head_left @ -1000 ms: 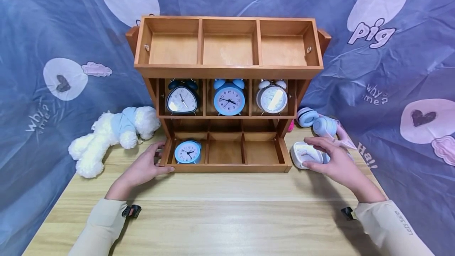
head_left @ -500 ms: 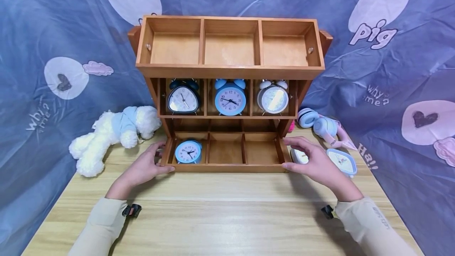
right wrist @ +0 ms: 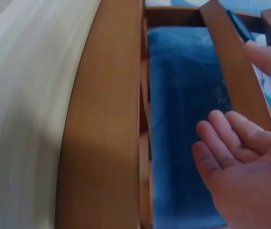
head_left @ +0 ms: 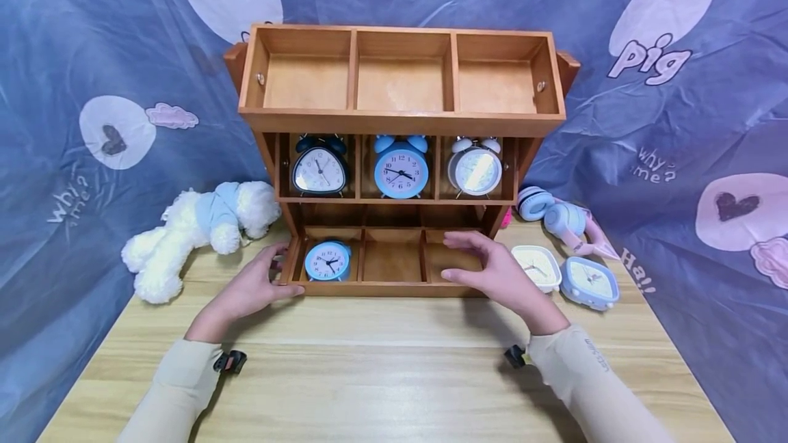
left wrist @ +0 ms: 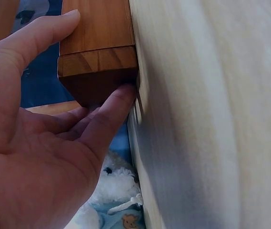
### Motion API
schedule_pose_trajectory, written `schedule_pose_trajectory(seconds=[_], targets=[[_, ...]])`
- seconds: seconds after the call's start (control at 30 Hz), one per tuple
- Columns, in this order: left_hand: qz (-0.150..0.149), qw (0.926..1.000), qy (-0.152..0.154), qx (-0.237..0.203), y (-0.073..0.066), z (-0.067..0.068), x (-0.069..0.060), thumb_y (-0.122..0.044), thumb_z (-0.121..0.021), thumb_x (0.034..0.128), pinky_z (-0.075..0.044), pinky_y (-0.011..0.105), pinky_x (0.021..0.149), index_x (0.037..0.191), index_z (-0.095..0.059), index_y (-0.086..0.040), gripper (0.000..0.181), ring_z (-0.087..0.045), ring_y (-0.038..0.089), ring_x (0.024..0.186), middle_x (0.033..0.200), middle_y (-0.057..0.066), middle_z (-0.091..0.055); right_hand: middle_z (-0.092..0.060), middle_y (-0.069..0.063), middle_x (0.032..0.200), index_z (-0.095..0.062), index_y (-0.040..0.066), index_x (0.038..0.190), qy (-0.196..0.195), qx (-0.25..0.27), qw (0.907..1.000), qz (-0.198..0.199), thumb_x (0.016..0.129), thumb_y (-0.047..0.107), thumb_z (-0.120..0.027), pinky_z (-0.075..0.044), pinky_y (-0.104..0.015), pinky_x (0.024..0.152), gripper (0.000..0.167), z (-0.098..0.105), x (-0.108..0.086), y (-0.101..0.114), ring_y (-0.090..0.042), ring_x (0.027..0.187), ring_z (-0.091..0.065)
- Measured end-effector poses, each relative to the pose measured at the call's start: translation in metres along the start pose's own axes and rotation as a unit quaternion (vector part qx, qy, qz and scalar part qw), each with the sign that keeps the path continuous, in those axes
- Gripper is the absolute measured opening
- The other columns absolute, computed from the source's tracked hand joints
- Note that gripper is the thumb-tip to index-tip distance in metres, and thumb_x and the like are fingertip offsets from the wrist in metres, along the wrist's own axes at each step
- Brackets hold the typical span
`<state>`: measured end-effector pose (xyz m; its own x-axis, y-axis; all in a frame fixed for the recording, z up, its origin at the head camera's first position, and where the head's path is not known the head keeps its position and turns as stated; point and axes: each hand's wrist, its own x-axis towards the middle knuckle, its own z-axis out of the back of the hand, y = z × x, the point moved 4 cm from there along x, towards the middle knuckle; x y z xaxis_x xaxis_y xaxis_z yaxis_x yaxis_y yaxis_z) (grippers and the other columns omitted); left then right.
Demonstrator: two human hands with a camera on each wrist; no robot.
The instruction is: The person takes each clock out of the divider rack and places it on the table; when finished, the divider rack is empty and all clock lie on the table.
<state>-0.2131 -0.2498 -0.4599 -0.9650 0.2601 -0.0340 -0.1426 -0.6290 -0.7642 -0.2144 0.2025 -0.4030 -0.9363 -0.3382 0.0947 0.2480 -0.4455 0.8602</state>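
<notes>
A wooden tiered shelf (head_left: 400,124) with compartments stands on the table. My left hand (head_left: 252,289) holds the left front corner of its lowest tray, thumb on the front face (left wrist: 99,26) and fingers at the side. My right hand (head_left: 495,275) hovers at the lowest tray's right compartment, fingers spread and holding nothing. A round blue alarm clock (head_left: 327,261) stands in that tray's left compartment. In the middle tier are a dark rounded-triangular clock (head_left: 319,169), a blue twin-bell clock (head_left: 401,170) and a white twin-bell clock (head_left: 477,171).
Right of the shelf lie a white square clock (head_left: 537,267), a light blue square clock (head_left: 591,284) and blue-and-pink headphones (head_left: 565,219). A white plush toy (head_left: 197,238) in a blue top lies at the left. A patterned blue cloth (head_left: 665,128) hangs behind the table.
My right hand has moved left, from over the white square clock, past the shelf's right end, to the right compartment. Both square clocks now show fully. The left hand stays at its corner.
</notes>
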Motion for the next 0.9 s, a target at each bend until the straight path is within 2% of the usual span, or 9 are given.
schedule_pose_trajectory(seconds=[0.07, 0.17, 0.37, 0.6, 0.73, 0.9], targets=[[0.0, 1.0, 0.001, 0.0, 0.0, 0.0, 0.001, -0.026, -0.093, 0.0931, -0.065, 0.049, 0.101, 0.168, -0.034, 0.007, 0.101, -0.064, 0.048, 0.135, 0.158, 0.034, -0.054, -0.071, -0.018, 0.152, -0.065, 0.009, 0.154, 0.002, 0.018, 0.9998, -0.004, 0.095, 0.021, -0.092, -0.046, -0.055, 0.128, 0.066, -0.01, 0.005, 0.002, -0.037, 0.147, -0.064], [0.0, 1.0, 0.002, -0.001, 0.001, 0.0, 0.001, -0.027, -0.093, 0.0932, -0.064, 0.047, 0.1, 0.168, -0.033, 0.007, 0.102, -0.065, 0.047, 0.134, 0.156, 0.033, -0.055, -0.071, -0.018, 0.152, -0.064, 0.009, 0.154, 0.01, 0.039, 0.9992, -0.007, 0.094, 0.02, -0.092, -0.044, -0.064, 0.129, 0.068, -0.024, 0.012, 0.007, -0.039, 0.147, -0.064], [0.002, 1.0, -0.002, 0.002, 0.0, 0.001, 0.001, -0.026, -0.093, 0.0926, -0.064, 0.05, 0.103, 0.168, -0.034, 0.007, 0.101, -0.065, 0.046, 0.133, 0.156, 0.033, -0.056, -0.07, -0.012, 0.155, -0.067, 0.013, 0.152, 0.04, 0.052, 0.9978, -0.013, 0.094, 0.023, -0.092, -0.042, -0.064, 0.131, 0.064, -0.052, 0.024, 0.018, -0.039, 0.15, -0.061], [0.01, 0.9999, 0.001, 0.001, 0.0, 0.0, 0.001, -0.026, -0.094, 0.0927, -0.065, 0.042, 0.095, 0.168, -0.033, 0.008, 0.102, -0.066, 0.046, 0.132, 0.151, 0.034, -0.059, -0.069, -0.008, 0.156, -0.065, 0.01, 0.154, 0.065, 0.06, 0.9959, -0.017, 0.094, 0.028, -0.093, -0.043, -0.063, 0.131, 0.068, -0.081, 0.037, 0.024, -0.036, 0.151, -0.06], [0.011, 0.9999, 0.0, 0.006, -0.001, 0.0, 0.001, -0.027, -0.094, 0.0928, -0.064, 0.042, 0.095, 0.168, -0.033, 0.008, 0.102, -0.067, 0.047, 0.132, 0.15, 0.034, -0.06, -0.069, -0.009, 0.155, -0.064, 0.008, 0.154, 0.079, 0.051, 0.9954, -0.02, 0.092, 0.027, -0.094, -0.045, -0.059, 0.13, 0.071, -0.099, 0.045, 0.03, -0.036, 0.15, -0.061], [0.012, 0.9999, 0.0, 0.001, 0.0, 0.0, 0.0, -0.026, -0.093, 0.0928, -0.064, 0.046, 0.098, 0.168, -0.033, 0.008, 0.102, -0.067, 0.047, 0.132, 0.15, 0.034, -0.06, -0.071, -0.01, 0.152, -0.065, 0.009, 0.154, 0.097, 0.023, 0.9949, -0.013, 0.091, 0.034, -0.094, -0.048, -0.06, 0.127, 0.074, -0.123, 0.055, 0.038, -0.037, 0.147, -0.063]])
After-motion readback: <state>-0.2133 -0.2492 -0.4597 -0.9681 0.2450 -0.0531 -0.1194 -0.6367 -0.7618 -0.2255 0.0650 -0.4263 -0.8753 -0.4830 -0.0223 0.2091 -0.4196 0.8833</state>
